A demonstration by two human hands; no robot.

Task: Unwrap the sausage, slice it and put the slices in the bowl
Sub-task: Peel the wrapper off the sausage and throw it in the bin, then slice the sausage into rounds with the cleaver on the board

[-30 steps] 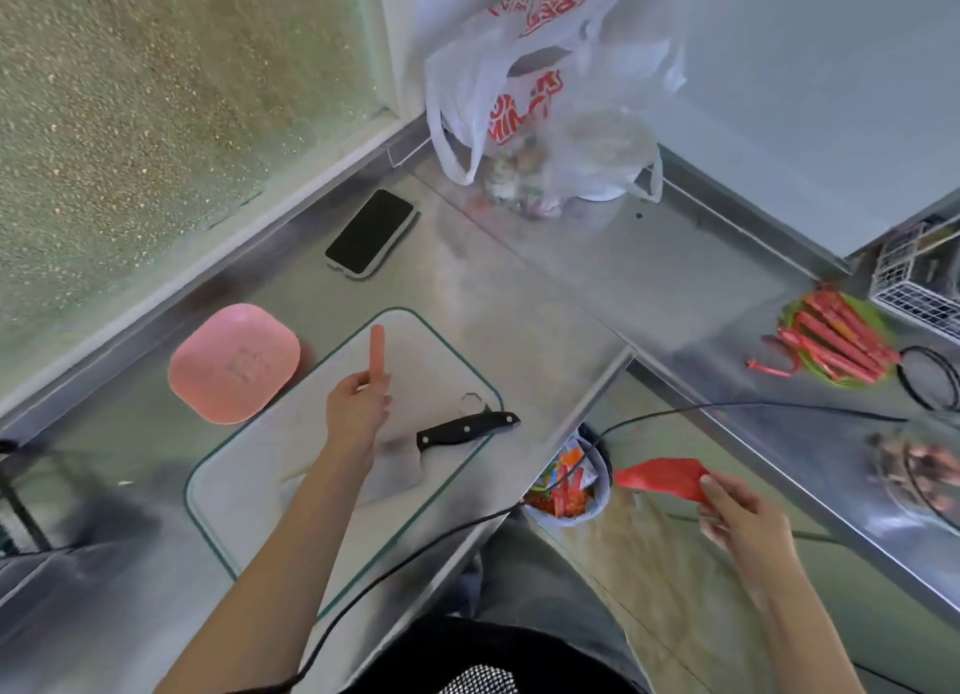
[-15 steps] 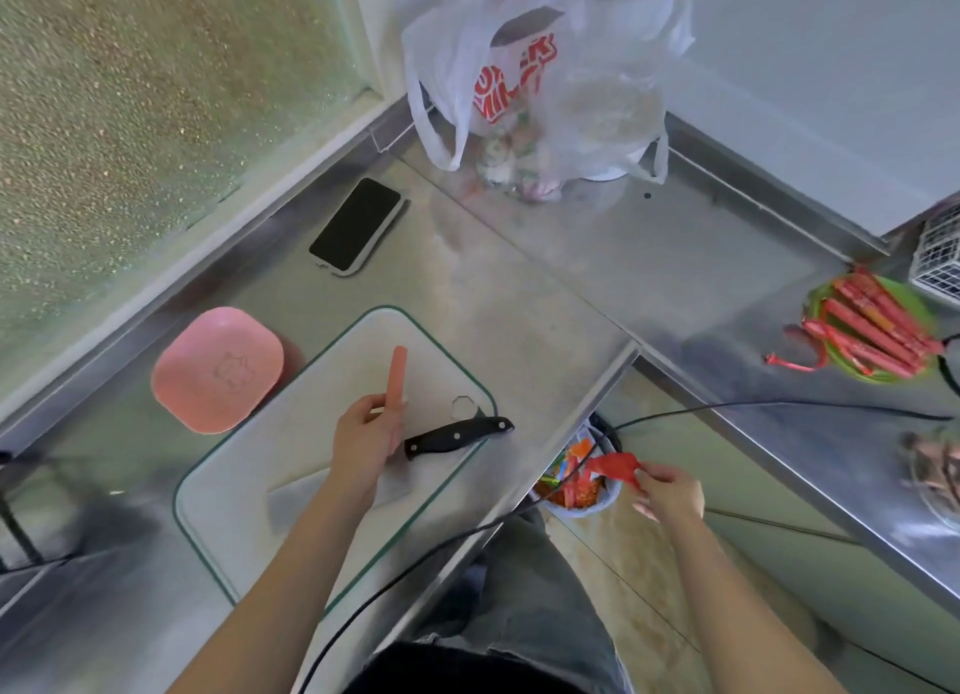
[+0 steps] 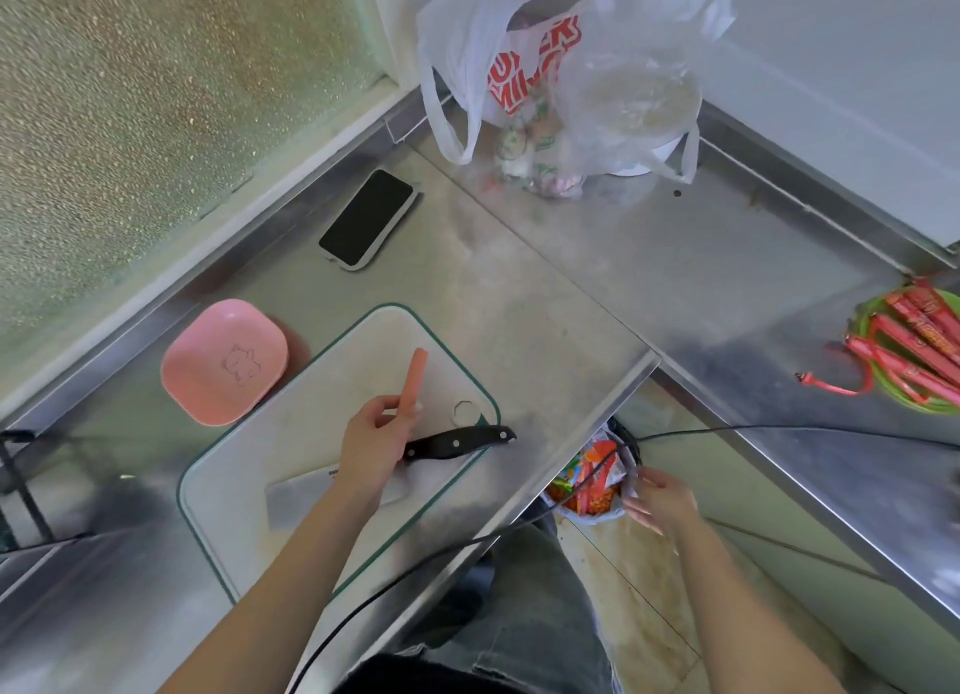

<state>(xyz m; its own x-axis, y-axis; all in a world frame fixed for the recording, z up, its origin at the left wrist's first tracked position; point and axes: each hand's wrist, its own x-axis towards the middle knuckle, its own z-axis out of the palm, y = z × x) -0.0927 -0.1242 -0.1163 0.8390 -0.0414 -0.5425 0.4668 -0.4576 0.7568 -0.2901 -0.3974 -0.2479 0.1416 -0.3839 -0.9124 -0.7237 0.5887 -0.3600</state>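
Sausage (image 3: 414,381) in left hand (image 3: 371,444), pink bowl (image 3: 223,360) empty

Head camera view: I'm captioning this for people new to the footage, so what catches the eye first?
The left hand holds a bare pink sausage upright over the white cutting board, where a black-handled cleaver lies. The right hand hangs open over a bin of wrappers below the counter edge. An empty pink bowl waits left of the board.

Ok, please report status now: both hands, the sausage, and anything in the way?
Left hand holds unwrapped sausage over cutting board. Right hand open, empty, at waste bin. Knife lies on board, partly under left hand. Pink bowl empty.
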